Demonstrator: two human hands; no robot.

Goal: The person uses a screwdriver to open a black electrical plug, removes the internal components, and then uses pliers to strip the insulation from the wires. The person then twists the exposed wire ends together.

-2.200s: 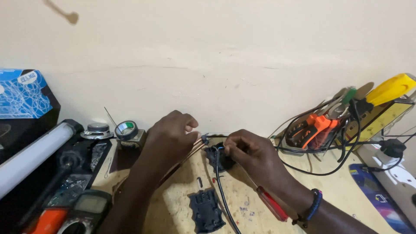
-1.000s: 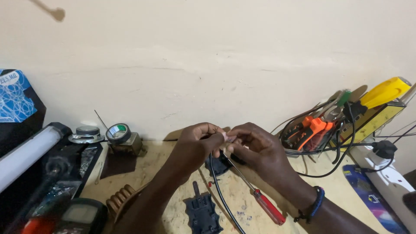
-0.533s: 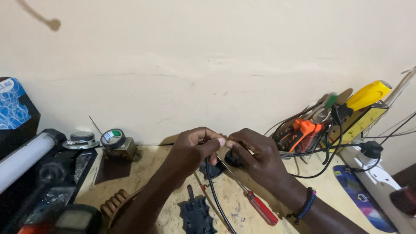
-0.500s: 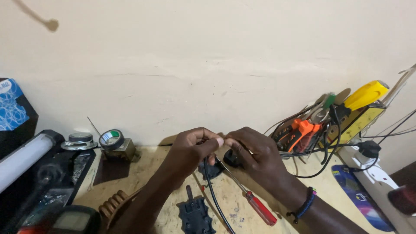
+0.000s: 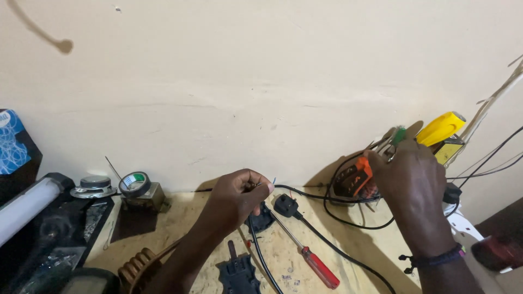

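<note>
My left hand (image 5: 235, 199) is raised over the wooden bench (image 5: 283, 250), its fingertips pinched on the thin end of a black cable (image 5: 260, 251) that hangs down from it. My right hand (image 5: 407, 184) has reached to the right, into a pile of tools against the wall; its fingers lie over orange-handled pliers (image 5: 354, 177) and a green handle (image 5: 399, 135). Whether it grips any of them cannot be told. A red-handled screwdriver (image 5: 318, 267) lies on the bench between my arms, beside a black plug (image 5: 285, 205) and black plug parts (image 5: 237, 272).
A yellow tool (image 5: 441, 127) leans on the wall at right amid tangled black cables (image 5: 343, 218). At left stand a tape roll (image 5: 135, 184), a small round speaker (image 5: 95, 185), a white tube (image 5: 24, 207) and a copper coil (image 5: 133, 267). A blue box (image 5: 12, 144) sits far left.
My right hand has left the wire end and moved right to the tool pile. My left hand still holds the cable. The camera has swung slightly right.
</note>
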